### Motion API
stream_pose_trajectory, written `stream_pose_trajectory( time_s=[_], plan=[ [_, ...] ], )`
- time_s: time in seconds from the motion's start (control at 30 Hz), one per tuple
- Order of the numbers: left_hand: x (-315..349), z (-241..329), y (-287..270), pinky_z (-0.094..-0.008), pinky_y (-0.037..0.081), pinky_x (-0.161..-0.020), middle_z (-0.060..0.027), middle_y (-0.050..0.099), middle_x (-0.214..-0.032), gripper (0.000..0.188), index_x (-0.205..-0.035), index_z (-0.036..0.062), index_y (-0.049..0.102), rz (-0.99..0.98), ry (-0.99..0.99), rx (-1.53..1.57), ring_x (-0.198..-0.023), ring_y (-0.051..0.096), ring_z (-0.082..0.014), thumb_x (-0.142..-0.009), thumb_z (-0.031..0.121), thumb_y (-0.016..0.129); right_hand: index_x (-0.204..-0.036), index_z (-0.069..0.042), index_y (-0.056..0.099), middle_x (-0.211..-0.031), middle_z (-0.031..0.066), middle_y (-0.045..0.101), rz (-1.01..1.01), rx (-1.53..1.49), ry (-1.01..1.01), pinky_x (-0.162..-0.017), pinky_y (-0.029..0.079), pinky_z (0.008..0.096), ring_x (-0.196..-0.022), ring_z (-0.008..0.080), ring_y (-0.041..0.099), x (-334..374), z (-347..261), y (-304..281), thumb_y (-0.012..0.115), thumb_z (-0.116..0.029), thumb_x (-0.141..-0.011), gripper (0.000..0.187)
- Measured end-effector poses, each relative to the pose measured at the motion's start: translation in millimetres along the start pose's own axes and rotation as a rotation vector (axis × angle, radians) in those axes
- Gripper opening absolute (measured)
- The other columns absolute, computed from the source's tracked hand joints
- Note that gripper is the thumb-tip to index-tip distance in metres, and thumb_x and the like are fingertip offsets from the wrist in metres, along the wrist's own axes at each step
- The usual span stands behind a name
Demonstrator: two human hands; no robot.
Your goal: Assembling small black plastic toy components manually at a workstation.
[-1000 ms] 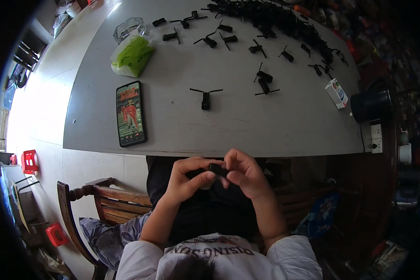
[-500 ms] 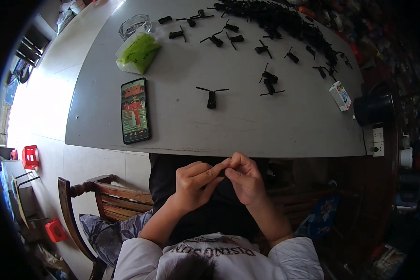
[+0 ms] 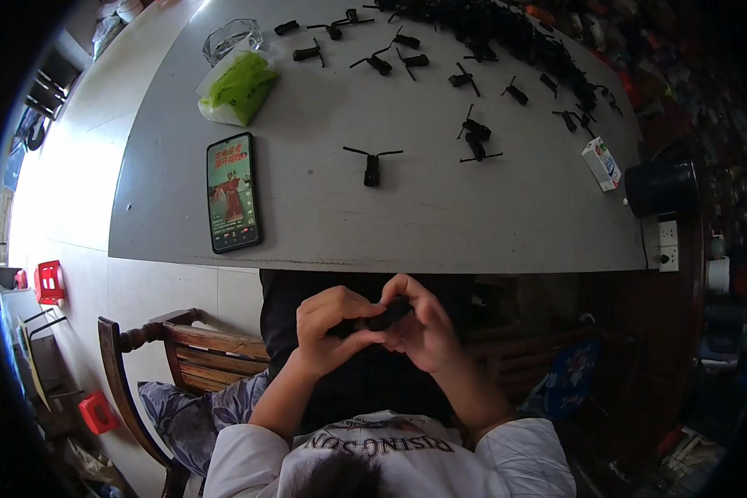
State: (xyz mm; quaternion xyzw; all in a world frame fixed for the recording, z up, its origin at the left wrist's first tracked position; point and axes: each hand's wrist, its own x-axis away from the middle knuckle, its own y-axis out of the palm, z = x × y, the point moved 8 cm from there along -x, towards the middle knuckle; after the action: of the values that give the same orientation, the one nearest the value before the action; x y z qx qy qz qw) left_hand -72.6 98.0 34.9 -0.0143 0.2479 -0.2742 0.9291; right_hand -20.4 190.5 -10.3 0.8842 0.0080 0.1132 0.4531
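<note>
Just off the table's near edge, above my lap, both of my hands close around a dark, stubby piece. My left hand pinches its left end between thumb and fingers. Around its right side curl the fingers of my right hand. The fingers hide much of the piece, so its full shape cannot be made out. Straight ahead on the grey table lies a small black part with a short thick body and two thin arms spread in a V.
Several similar black parts lie scattered farther back, beside a dark heap along the far right edge. A phone with a lit screen, a green-and-clear plastic bag, a clear glass dish and a small white carton also rest there.
My hands have turned and opened somewhat around the dark piece, which now shows between them. The picture on the phone screen differs. The view has shifted slightly.
</note>
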Motion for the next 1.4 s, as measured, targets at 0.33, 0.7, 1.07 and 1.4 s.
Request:
stream_pose_trajectory(
  time_s=[0.33,0.7,1.07,1.4],
  plan=[
    [7,2,2,-0.0291,0.042,-0.052,-0.0058,0.059,-0.067,0.031,-0.079,0.0019,0.069,-0.346,0.025,0.176,-0.057,0.057,-0.0186,-0.062,0.026,0.078,-0.097,-0.004,0.049,-0.066,-0.0032,0.047,-0.122,0.397,0.196,-0.047,0.036,0.0179,-0.052,0.0036,0.042,21,5,5,0.05,-0.031,-0.094,0.027],
    [17,15,12,-0.0312,0.041,-0.05,-0.004,0.053,-0.063,0.023,-0.081,0.0061,0.069,-0.538,0.081,0.256,-0.057,0.054,-0.0215,-0.066,0.022,0.076,-0.105,-0.003,0.052,-0.066,0.0124,0.054,-0.572,1.138,0.276,-0.053,0.042,0.035,-0.057,0.0295,0.056,41,28,17,0.051,-0.023,-0.091,0.024],
    [12,-36,2,-0.0324,0.043,-0.085,-0.0119,0.062,-0.093,0.025,-0.095,-0.0004,0.063,-0.22,-0.208,0.014,-0.092,0.058,-0.0259,-0.074,0.012,0.064,-0.084,-0.006,0.053,-0.063,0.0075,0.059,0.362,1.874,-0.405,-0.052,0.045,0.0377,-0.056,0.0279,0.059,-85,-82,-10,0.068,-0.039,-0.077,0.036],
    [18,-58,-24,-0.0286,0.044,-0.079,-0.0122,0.062,-0.096,0.022,-0.091,-0.0044,0.063,-0.013,-0.517,0.219,-0.088,0.059,-0.0193,-0.09,0.015,0.051,-0.089,-0.004,0.055,-0.073,0.0097,0.063,0.467,1.996,-0.312,-0.061,0.049,0.0344,-0.07,0.0244,0.064,-119,-77,-32,0.066,-0.026,-0.078,0.027]
  ],
)
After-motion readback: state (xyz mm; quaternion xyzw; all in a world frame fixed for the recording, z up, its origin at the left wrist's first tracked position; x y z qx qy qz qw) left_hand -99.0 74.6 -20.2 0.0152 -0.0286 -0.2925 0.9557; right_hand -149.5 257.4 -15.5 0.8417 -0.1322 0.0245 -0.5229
